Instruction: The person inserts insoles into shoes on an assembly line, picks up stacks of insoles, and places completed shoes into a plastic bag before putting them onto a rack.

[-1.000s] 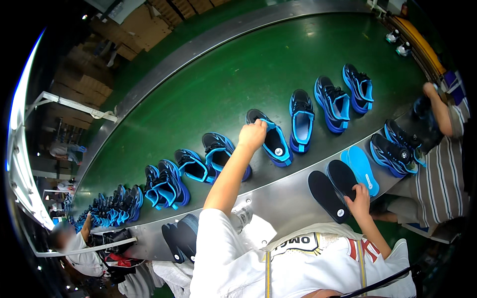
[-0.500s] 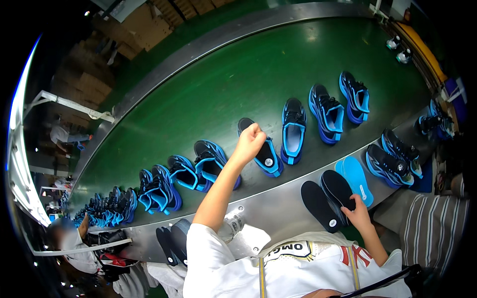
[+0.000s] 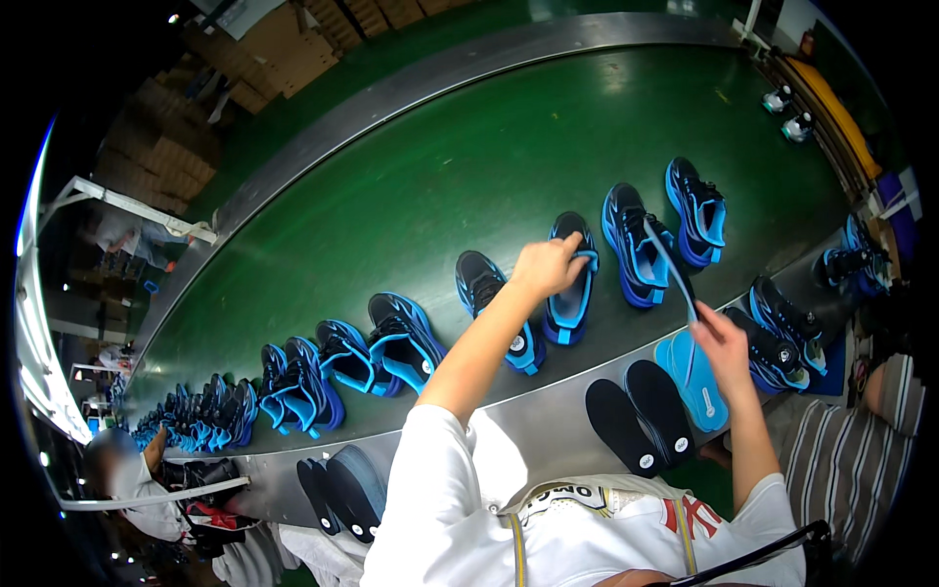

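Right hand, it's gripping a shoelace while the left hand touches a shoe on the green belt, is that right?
Not quite: in the head view, the right hand grips a thin insole. The left hand does touch a shoe on the green belt.

The far green belt [image 3: 440, 186] gives passage — a shoe row [image 3: 477, 274] bars the near side.

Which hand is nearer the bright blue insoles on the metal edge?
Right. The right hand, holding a dark insole, is beside the blue insoles; the left hand is farther off, up and left, at a shoe.
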A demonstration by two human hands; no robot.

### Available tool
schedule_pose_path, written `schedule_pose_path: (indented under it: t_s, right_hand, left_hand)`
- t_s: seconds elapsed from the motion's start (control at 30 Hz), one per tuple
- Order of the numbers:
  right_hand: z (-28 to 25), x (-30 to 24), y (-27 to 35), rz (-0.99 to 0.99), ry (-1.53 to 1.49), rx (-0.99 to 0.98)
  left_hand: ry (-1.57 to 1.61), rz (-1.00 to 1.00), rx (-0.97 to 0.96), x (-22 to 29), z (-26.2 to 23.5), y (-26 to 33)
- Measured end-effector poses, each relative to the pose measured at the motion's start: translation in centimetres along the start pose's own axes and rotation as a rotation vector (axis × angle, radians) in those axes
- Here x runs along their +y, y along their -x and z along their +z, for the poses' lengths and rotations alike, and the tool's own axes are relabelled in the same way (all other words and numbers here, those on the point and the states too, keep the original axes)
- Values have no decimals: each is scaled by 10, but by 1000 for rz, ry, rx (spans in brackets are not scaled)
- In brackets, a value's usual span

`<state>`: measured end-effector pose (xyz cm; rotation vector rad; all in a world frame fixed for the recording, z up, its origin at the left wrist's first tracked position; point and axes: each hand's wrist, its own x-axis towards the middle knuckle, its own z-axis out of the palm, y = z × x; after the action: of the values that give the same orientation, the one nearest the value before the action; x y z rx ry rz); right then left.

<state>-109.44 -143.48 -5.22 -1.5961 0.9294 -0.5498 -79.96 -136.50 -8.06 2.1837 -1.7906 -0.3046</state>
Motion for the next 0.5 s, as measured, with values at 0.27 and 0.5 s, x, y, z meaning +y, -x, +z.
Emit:
schedule_pose_path:
  t_s: [0.27,0.5]
  right_hand:
    - [36,-77,-73,351,176,-544]
    - [93,-35,-105,286,629,-723]
  left_hand:
    - [453,-393,-59,-10,15,-24]
    - [585,-400,-163,-24,26,-26]
